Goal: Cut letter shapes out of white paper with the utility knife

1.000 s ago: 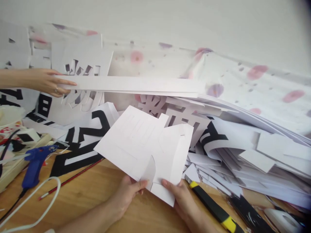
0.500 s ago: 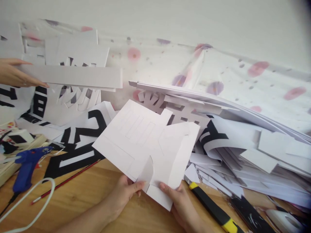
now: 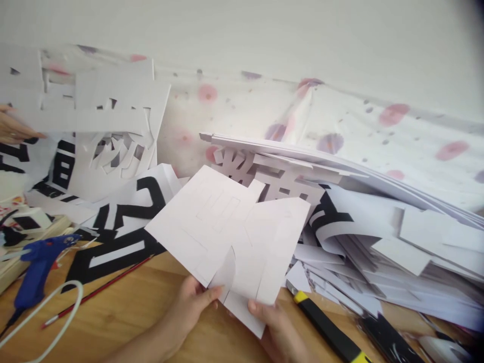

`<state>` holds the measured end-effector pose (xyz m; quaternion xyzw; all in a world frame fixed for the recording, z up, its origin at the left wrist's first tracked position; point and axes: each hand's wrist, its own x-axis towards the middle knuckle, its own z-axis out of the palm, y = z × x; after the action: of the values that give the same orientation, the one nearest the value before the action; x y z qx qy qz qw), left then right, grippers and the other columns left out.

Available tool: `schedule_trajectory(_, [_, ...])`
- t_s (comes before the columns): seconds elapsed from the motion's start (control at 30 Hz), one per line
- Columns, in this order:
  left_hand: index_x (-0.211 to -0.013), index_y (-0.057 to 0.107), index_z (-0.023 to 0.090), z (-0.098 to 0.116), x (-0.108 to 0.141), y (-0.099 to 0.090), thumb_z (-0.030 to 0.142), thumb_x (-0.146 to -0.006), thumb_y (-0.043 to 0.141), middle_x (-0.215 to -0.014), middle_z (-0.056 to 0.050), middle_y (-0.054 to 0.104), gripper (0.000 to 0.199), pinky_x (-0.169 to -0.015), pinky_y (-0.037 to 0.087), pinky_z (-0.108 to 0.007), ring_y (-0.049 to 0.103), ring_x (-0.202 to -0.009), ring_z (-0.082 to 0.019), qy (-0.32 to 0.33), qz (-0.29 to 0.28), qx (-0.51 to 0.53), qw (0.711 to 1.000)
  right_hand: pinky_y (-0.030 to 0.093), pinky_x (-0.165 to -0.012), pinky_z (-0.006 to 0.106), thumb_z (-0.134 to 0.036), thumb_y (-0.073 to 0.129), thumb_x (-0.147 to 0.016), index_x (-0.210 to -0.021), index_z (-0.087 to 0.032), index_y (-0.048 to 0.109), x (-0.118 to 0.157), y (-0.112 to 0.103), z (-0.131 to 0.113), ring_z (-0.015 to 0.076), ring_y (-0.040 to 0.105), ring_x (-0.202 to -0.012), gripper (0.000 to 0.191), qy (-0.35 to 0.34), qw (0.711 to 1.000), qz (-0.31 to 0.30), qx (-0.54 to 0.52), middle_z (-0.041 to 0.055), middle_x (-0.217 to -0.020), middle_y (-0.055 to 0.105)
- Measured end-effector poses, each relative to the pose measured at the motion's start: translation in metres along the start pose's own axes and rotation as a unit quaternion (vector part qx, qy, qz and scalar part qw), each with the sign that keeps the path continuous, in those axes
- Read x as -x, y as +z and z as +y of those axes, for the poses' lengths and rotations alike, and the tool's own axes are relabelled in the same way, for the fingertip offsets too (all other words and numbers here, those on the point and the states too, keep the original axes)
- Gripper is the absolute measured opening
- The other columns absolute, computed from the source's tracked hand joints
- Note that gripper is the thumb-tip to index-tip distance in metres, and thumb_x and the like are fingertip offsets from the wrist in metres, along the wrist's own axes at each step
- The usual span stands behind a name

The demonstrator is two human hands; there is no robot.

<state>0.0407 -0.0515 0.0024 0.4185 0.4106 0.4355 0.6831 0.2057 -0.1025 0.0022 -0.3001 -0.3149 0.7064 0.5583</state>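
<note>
A white foam board piece with faint pencil lines is held up over the wooden table, its edges cut to an irregular outline. My left hand pinches its near edge at the left, thumb on top beside a curved cut. My right hand grips the lower right part, with the thumb on the upper face and the other fingers hidden beneath. Right of that hand lies a yellow and black utility knife. Left of my hands a red pencil rests on the table.
A blue glue gun and white cable lie at the left. Black cut-out letters lie behind the pencil. Stacked white boards and scraps fill the right. Another person's hand holds a white strip at far left.
The other person's hand and white strip have moved left. My hands keep hold of the board, which tilts slightly differently. The whole view has shifted a little.
</note>
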Motion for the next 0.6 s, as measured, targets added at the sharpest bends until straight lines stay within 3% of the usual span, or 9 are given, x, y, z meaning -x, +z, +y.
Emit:
schedule_trajectory(0.1, [-0.075,0.063,0.016,0.004,0.000,0.002,0.037,-0.060,0.080,-0.067,-0.001,0.065,0.031,-0.060,0.043,-0.026,0.054,-0.062,-0.015,0.027,0.007,-0.021,0.999,0.040,-0.092,0.041,-0.026,0.073,-0.067,-0.106,-0.019,0.064,0.000,-0.001,0.005,0.0273,0.054,-0.109,0.040,0.012,1.000,-0.002,-0.009,0.0090,-0.115,0.063])
schedule_trajectory(0.2, [-0.080,0.065,0.016,0.005,0.000,0.005,0.034,-0.055,0.082,-0.078,-0.004,0.069,0.035,-0.067,0.045,-0.028,0.060,-0.075,-0.019,0.009,0.012,0.002,1.000,0.041,-0.090,0.041,-0.024,0.070,-0.072,-0.104,-0.019,0.065,-0.003,-0.001,0.006,0.0260,0.056,-0.106,0.033,0.010,1.000,0.029,0.005,0.0088,-0.113,0.064])
schedule_trajectory(0.3, [-0.079,0.066,0.015,0.002,-0.005,0.004,0.032,-0.054,0.083,-0.077,-0.006,0.069,0.035,-0.064,0.045,-0.029,0.060,-0.072,-0.020,-0.010,0.013,0.009,1.000,0.043,-0.087,0.040,-0.028,0.073,-0.068,-0.103,-0.016,0.066,-0.006,0.000,0.005,0.0275,0.059,-0.100,0.037,0.008,0.999,0.041,0.027,0.0110,-0.107,0.066])
schedule_trajectory(0.5, [-0.081,0.070,0.014,-0.003,-0.012,-0.006,0.029,-0.056,0.084,-0.079,-0.007,0.070,0.033,-0.058,0.041,-0.023,0.059,-0.071,-0.016,-0.061,-0.068,0.069,0.993,0.044,-0.084,0.038,-0.031,0.077,-0.062,-0.102,-0.015,0.067,-0.007,0.001,0.001,0.0273,0.059,-0.100,0.044,0.030,0.998,0.043,0.026,0.0107,-0.104,0.067])
schedule_trajectory(0.6, [-0.080,0.071,0.015,-0.001,-0.010,-0.006,0.026,-0.055,0.085,-0.075,-0.004,0.069,0.031,-0.054,0.037,-0.020,0.056,-0.067,-0.012,-0.065,-0.083,0.089,0.990,0.045,-0.083,0.035,-0.029,0.076,-0.063,-0.101,-0.015,0.068,-0.005,0.000,0.000,0.0250,0.060,-0.097,0.042,0.037,0.999,0.034,0.022,0.0093,-0.101,0.068])
